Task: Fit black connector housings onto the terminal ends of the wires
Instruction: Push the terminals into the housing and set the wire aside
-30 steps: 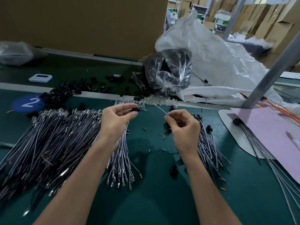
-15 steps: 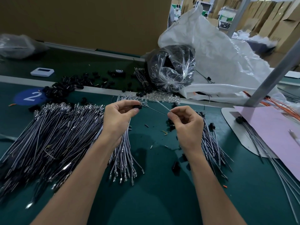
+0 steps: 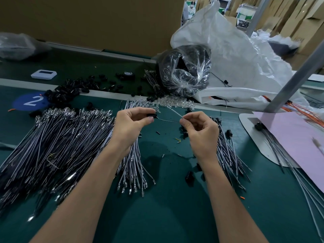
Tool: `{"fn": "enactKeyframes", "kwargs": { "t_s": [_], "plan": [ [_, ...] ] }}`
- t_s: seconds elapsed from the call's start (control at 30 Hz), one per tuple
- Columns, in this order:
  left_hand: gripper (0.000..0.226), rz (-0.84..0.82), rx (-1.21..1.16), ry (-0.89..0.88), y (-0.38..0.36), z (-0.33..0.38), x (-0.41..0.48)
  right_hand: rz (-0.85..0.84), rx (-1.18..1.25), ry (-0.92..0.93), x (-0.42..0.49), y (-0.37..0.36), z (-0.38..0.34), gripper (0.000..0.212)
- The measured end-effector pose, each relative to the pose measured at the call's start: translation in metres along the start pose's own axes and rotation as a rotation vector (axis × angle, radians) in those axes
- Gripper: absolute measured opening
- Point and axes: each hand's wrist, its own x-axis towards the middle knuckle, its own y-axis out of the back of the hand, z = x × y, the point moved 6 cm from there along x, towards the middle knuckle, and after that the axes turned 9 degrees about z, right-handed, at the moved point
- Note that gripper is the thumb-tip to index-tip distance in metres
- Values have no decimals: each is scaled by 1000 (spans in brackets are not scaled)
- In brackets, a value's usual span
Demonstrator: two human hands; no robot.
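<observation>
Above the desk (image 3: 166, 211), the right hand (image 3: 199, 130) pinches a thin, limp wire (image 3: 168, 121); the grip of the left hand (image 3: 130, 123) is clenched on a small, light black housing (image 3: 152, 115), seemingly meeting the wire's end. Hold near the tip, or it should buckle. Loose housings (image 3: 70, 90) lie beyond

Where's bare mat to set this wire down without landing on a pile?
Best: the green mat at the near edge, bordered by the fanned wire bundle on the left and the right wire pile. Also the strip between that pile and the white board. Crowded: the big left wire pile and loose black housings.
</observation>
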Motion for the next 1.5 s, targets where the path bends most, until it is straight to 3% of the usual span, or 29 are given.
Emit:
{"fn": "enactKeyframes", "kwargs": {
  "t_s": [0.53, 0.77, 1.5],
  "plan": [
    [24, -79, -71, 23, -5, -4, 0, 94, 40, -71, 4, 7, 8, 18],
    [26, -102, -83, -1, -7, -3, 1, 67, 43, -79, 3, 3, 9, 11],
    [29, -119, -59, -33, -10, -5, 0, 70, -14, -53, 3, 5, 9, 15]
  ]
}}
